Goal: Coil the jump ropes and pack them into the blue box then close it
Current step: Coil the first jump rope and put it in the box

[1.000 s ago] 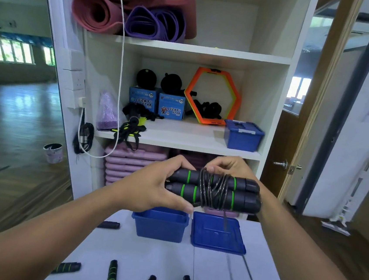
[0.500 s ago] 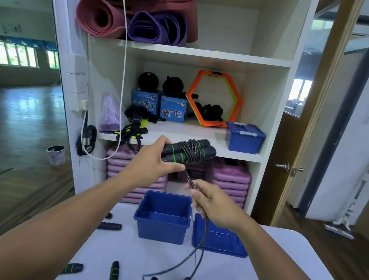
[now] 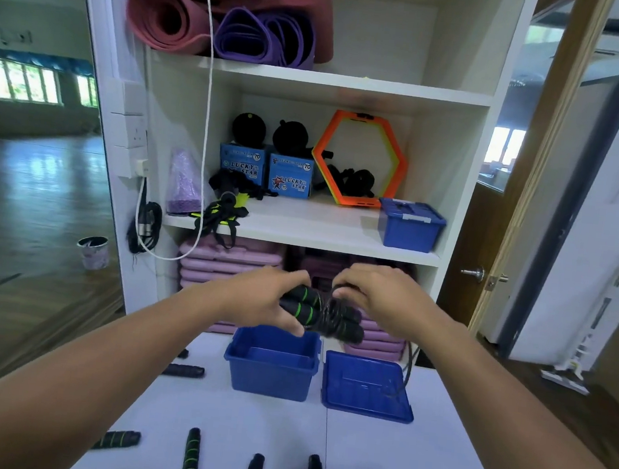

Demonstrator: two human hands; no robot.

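Now: both hands are raised just above the blue box [image 3: 270,377], and the jump rope [image 3: 320,313] is held between them.

Left hand [image 3: 259,298]: fingers curled over the green-banded ends of the two black handles, thumb underneath. A firm grip.

Right hand [image 3: 377,298]: fingertips bent in, pinching the cord at the top of the wraps.

The handles lie side by side, sloping down toward the right of the box, with cord wound round their middle. A loose cord tail [image 3: 408,363] hangs beyond the right hand and drops past the far right corner of the lid [image 3: 367,393].

The box stands open on the table [image 3: 353,460], directly below the bundle. The lid lies flat just right of the box; I cannot tell whether they touch.

Nearer me than the box, I count four spare handles [image 3: 190,458] loose on the table. Another handle [image 3: 185,370] lies left of the box.

Behind the box and up to the right, a second box [image 3: 410,225] sits closed on the shelf [image 3: 301,229].
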